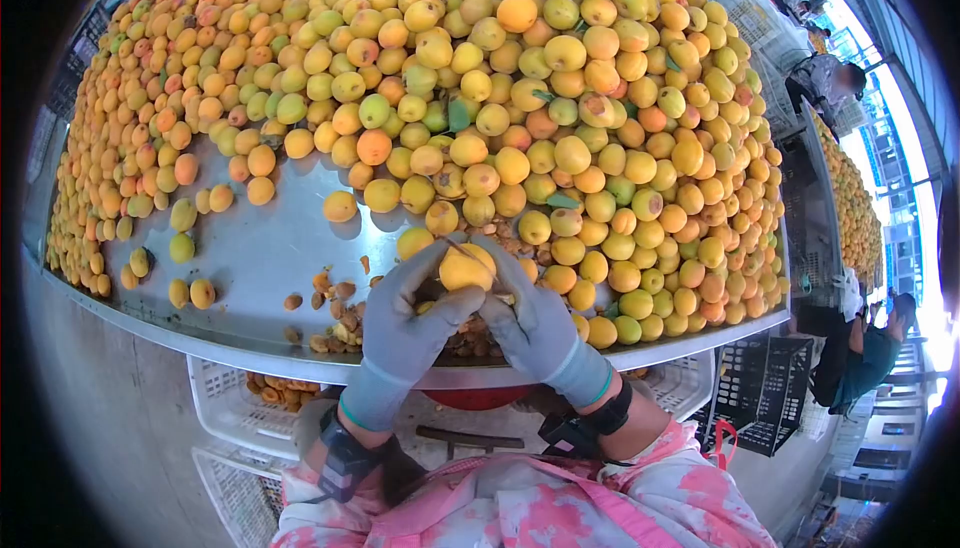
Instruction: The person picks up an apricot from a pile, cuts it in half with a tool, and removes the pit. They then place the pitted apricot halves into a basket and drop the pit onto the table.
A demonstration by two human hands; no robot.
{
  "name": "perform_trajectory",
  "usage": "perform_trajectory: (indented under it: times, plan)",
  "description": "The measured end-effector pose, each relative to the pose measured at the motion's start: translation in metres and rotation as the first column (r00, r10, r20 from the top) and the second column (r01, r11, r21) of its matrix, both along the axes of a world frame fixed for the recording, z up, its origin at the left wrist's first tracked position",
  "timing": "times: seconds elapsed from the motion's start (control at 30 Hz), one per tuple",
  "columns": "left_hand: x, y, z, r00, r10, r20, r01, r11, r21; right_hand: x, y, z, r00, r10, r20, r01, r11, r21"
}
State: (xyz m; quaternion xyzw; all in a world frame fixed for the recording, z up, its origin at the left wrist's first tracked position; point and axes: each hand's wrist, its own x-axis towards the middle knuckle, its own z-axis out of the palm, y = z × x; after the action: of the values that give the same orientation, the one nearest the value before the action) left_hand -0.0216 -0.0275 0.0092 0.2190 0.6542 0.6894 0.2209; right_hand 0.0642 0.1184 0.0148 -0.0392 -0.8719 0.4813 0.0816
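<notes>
A yellow apricot [467, 267] is held between my two gloved hands, just above the front edge of a metal table [290, 223]. My left hand [405, 310] wraps round its left side, thumb pressed across the front. From the right, my right hand [538, 326] closes on the same fruit, thumb and fingers near its lower right. A thin dark line crosses the top of the apricot; I cannot tell whether it is a blade or a cut. Behind the hands, a large heap of apricots [570, 153] covers much of the table.
Apricot pits and scraps [340, 320] lie left of my hands. Below the table edge stand white crates [240, 403], one with apricot pieces inside, and a black crate [765, 388]. At right, other people [868, 363] are near another fruit-covered table [850, 213].
</notes>
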Motion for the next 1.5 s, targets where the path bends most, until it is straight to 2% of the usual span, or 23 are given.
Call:
perform_trajectory:
  times: [0.03,0.07,0.13,0.2,0.27,0.33,0.37,0.4,0.43,0.5,0.53,0.6,0.67,0.73,0.77,0.83,0.93,1.1,1.17,1.27,1.33,1.43,1.5]
  plan:
    - [0.003,0.002,0.003,0.961,-0.004,0.277,-0.049,0.982,0.185,-0.001,-0.002,0.000,1.000,0.001,0.000,-0.001,1.000,-0.001]
    - [0.004,0.002,0.000,0.961,-0.004,0.276,-0.049,0.982,0.185,-0.001,-0.004,0.002,1.000,-0.022,-0.012,0.022,0.999,0.033]
    - [0.005,0.002,-0.007,0.867,-0.077,0.491,-0.053,0.968,0.246,0.000,-0.005,0.005,0.999,-0.045,-0.024,0.046,0.997,0.068]
    - [0.007,0.003,-0.007,0.830,-0.068,0.554,-0.075,0.970,0.232,0.003,-0.007,0.007,0.992,-0.105,0.073,0.094,0.985,0.147]
    - [0.008,0.001,-0.006,0.786,-0.054,0.615,-0.099,0.972,0.212,0.004,-0.006,0.005,0.997,-0.072,0.039,0.067,0.991,0.117]
    - [0.004,-0.001,-0.002,0.977,0.000,0.213,-0.016,0.997,0.073,0.002,-0.003,0.002,0.999,-0.046,-0.003,0.046,0.995,0.092]
    - [0.002,-0.002,-0.003,0.977,-0.002,0.212,-0.014,0.997,0.074,0.002,-0.001,0.000,1.000,-0.015,-0.017,0.017,0.995,0.094]
    - [-0.001,-0.002,-0.006,0.997,0.045,-0.060,-0.046,0.999,-0.022,0.002,0.000,-0.001,0.999,0.014,-0.031,-0.011,0.995,0.097]
    - [-0.002,-0.002,-0.007,0.942,0.063,-0.330,-0.103,0.989,-0.106,0.002,0.000,0.001,0.999,0.012,-0.029,-0.009,0.995,0.096]
    - [-0.003,-0.002,0.000,0.959,0.052,-0.278,-0.085,0.991,-0.107,0.002,-0.002,0.006,0.994,0.008,0.108,-0.011,0.999,0.035]
    - [-0.002,-0.001,0.002,0.973,0.039,-0.228,-0.065,0.992,-0.108,0.003,-0.002,0.005,0.994,0.007,0.108,-0.011,0.999,0.034]
    - [0.002,0.003,-0.001,0.978,0.055,-0.202,-0.073,0.994,-0.085,0.004,-0.003,0.004,0.999,0.007,0.050,-0.014,0.989,0.149]
    - [0.004,0.005,-0.005,0.981,0.074,-0.177,-0.086,0.994,-0.060,0.004,-0.003,0.000,0.999,0.009,0.031,-0.013,0.987,0.161]
    - [0.005,0.004,-0.007,0.999,0.026,-0.026,-0.027,0.999,-0.036,0.003,-0.004,-0.001,1.000,0.012,0.010,-0.014,0.985,0.171]
    - [0.006,0.004,-0.006,0.999,0.027,-0.026,-0.028,0.999,-0.037,0.003,-0.004,0.001,0.999,0.017,0.031,-0.022,0.985,0.173]
    - [0.007,0.006,-0.003,0.986,0.057,0.156,-0.060,0.998,0.015,0.004,-0.005,0.001,0.998,0.020,0.052,-0.029,0.984,0.175]
    - [0.007,0.008,-0.008,0.992,0.119,0.048,-0.118,0.993,-0.018,0.006,-0.006,0.000,0.998,0.015,0.066,-0.027,0.983,0.182]
    - [0.006,0.007,-0.002,0.996,0.074,0.042,-0.072,0.997,-0.038,0.007,0.000,0.013,0.978,0.064,0.199,-0.075,0.996,0.052]
    - [0.007,0.007,-0.002,0.997,0.080,0.003,-0.080,0.997,-0.013,0.006,0.005,0.016,0.977,0.089,0.193,-0.099,0.994,0.040]
    - [0.009,0.007,-0.001,0.997,0.054,0.063,-0.053,0.999,-0.013,0.006,0.011,0.015,0.975,0.135,0.177,-0.140,0.990,0.017]
    - [0.011,0.009,-0.003,0.997,0.065,-0.028,-0.064,0.997,0.031,0.008,0.014,0.016,0.974,0.150,0.171,-0.153,0.988,0.007]
    - [0.011,0.008,-0.003,0.996,0.059,-0.066,-0.059,0.998,-0.006,0.011,0.016,0.017,0.966,0.167,0.199,-0.162,0.986,-0.043]
    - [0.009,0.008,-0.005,0.999,0.040,-0.027,-0.041,0.998,-0.038,0.011,0.017,0.010,0.982,0.149,0.116,-0.145,0.988,-0.043]
